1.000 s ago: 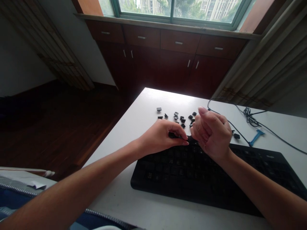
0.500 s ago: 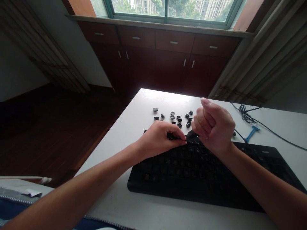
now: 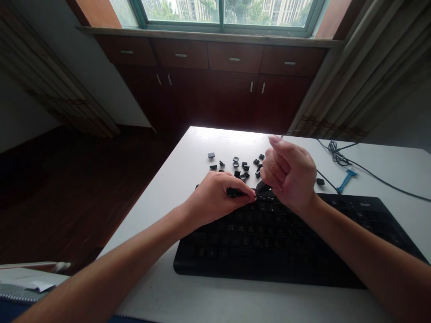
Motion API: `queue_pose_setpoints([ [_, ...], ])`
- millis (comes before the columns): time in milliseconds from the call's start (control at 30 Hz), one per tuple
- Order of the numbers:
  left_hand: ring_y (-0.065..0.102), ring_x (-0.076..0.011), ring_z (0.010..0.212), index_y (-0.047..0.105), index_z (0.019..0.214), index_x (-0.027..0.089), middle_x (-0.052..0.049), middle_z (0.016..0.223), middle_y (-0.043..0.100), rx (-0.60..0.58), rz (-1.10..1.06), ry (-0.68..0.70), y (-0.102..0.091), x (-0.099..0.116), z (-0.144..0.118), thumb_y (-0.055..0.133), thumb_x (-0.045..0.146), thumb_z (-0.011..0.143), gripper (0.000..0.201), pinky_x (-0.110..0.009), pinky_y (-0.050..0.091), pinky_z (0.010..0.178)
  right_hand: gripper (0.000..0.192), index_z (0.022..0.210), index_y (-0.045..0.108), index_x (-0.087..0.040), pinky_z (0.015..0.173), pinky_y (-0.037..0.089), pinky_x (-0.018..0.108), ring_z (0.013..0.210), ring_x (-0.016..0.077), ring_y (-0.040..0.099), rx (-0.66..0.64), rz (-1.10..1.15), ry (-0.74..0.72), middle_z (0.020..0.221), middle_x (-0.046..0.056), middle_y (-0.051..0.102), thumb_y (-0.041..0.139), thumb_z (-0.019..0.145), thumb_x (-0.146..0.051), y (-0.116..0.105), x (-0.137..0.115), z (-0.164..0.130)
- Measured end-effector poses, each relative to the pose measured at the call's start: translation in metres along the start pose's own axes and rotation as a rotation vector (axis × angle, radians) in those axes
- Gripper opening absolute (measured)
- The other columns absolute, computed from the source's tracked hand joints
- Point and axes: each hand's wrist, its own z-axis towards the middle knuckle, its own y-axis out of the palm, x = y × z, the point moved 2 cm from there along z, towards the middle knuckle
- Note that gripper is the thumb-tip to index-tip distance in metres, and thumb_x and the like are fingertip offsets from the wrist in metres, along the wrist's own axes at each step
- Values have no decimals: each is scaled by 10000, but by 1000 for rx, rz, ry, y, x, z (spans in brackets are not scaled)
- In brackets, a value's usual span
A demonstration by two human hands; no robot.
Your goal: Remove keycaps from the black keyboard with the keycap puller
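A long black plastic keyboard (image 3: 269, 264) lies on the white table (image 3: 158, 287); at its far edge, left hand (image 3: 215, 197) pinched, contents unclear, right hand (image 3: 291, 174) gripping a small dark piece (image 3: 262, 187): fingertip work, I'd judge, calling for steadiness.

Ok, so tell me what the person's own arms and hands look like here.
The left hand and right hand are ungloved, with no ring visible, though some fingers are hidden. The left forearm and right forearm are bare: no sleeve, watch or bracelet shows.
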Motion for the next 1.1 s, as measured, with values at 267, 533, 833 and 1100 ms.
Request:
queue_pose_setpoints([
  [267, 722, -162, 842, 822, 983, 290, -6, 916, 790, -8, 60, 109, -2, 4, -2, 753, 278, 879, 125, -264, 581, 766, 555, 416, 412, -216, 314, 207, 256, 292, 57, 281, -10, 23, 5, 369, -69, 318, 656, 907, -301, -1, 3, 1],
  [533, 725, -135, 819, 767, 958, 213, 4, 912, 779, -55, 21, 31, -9, 4, -2, 769, 258, 850, 117, -238, 577, 794, 571, 414, 411, -213, 350, 240, 261, 312, 61, 318, -62, -18, 19, 361, -65, 351, 675, 903, -347, 6, 9, -7],
  [833, 724, -183, 1056, 712, 1115, 184, -39, 1102, 760, -139, -187, 43, -15, 0, -3, 709, 230, 886, 234, -324, 574, 1046, 577, 434, 429, -215, 387, 269, 280, 357, 73, 337, -65, -132, 3, 390, -61, 360, 706, 879, -455, 9, 15, -8],
  [1100, 732, -167, 1031, 724, 1148, 191, -17, 1110, 775, -178, -135, 93, -15, 9, -1, 753, 224, 856, 295, -254, 571, 973, 543, 478, 451, -212, 414, 275, 291, 398, 87, 335, -72, -220, -23, 430, -54, 371, 654, 934, -427, 9, 27, -10],
])
